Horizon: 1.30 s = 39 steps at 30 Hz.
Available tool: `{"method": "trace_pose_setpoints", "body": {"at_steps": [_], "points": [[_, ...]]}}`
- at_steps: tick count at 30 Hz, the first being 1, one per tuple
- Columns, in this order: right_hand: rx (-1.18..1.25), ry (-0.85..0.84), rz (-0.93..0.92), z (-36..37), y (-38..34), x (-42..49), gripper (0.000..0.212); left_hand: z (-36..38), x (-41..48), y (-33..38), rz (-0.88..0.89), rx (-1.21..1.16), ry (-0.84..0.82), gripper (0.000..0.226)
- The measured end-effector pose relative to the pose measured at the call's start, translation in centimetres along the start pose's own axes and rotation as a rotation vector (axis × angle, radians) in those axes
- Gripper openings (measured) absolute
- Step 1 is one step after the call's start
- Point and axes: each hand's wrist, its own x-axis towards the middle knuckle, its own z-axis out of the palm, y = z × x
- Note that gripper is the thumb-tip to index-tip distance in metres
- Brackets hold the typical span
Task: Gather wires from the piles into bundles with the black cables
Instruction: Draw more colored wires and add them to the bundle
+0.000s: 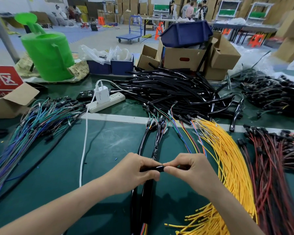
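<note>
Green-matted surface (pixel 58 175), middle of the near edge: my left hand (pixel 134 170) grips a black cable (pixel 155 168) lying crosswise, its end pointing at my right hand (pixel 190 168), which pinches wires (pixel 178 166) touching it.

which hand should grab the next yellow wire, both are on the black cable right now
Probably the right. The right hand pinches the black cable just beside the yellow wires, which fan out on its side. The left hand grips the cable farther away and could hold it steady.
</note>
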Motion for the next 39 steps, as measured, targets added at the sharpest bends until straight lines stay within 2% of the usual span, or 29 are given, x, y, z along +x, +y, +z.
{"method": "trace_pose_setpoints", "body": {"at_steps": [4,13,18,21,23,26,30,32,34,39], "points": [[0.009,-0.032,-0.005,-0.1,0.1,0.0,0.013,-0.3,0.2,0.3,-0.018,0.053,-0.029,0.011],[-0.071,-0.128,-0.114,0.5,-0.1,-0.1,0.032,-0.9,0.7,1.4,-0.001,0.151,-0.093,0.014],[-0.091,-0.165,-0.112,1.7,-0.6,-0.2,0.058,0.1,0.8,1.8,0.050,0.320,-0.084,0.014],[-0.203,-0.132,-0.153,1.6,0.2,-0.1,0.053,-0.3,0.5,2.0,0.103,0.307,-0.021,0.021],[-0.388,-0.019,-0.142,1.3,1.5,0.2,0.033,-1.3,0.1,1.7,0.075,0.220,0.045,0.020],[-0.470,0.105,-0.090,1.2,2.1,2.0,0.004,-2.3,-0.3,1.1,0.038,0.229,0.067,0.014],[-0.673,0.202,-0.294,1.0,0.5,6.8,0.015,-3.1,0.1,1.6,-0.020,0.298,0.120,0.021],[-0.813,0.158,-0.359,1.2,-0.2,8.6,0.016,-4.0,0.2,2.1,-0.047,0.321,0.169,0.024],[-0.884,0.065,-0.343,1.8,-0.6,9.6,0.023,-4.9,0.1,2.3,-0.102,0.389,0.162,0.027],[-0.989,-0.104,-0.360,4.6,-1.7,10.0,0.032,-5.1,0.2,2.5,-0.268,0.705,0.003,0.037]]}}
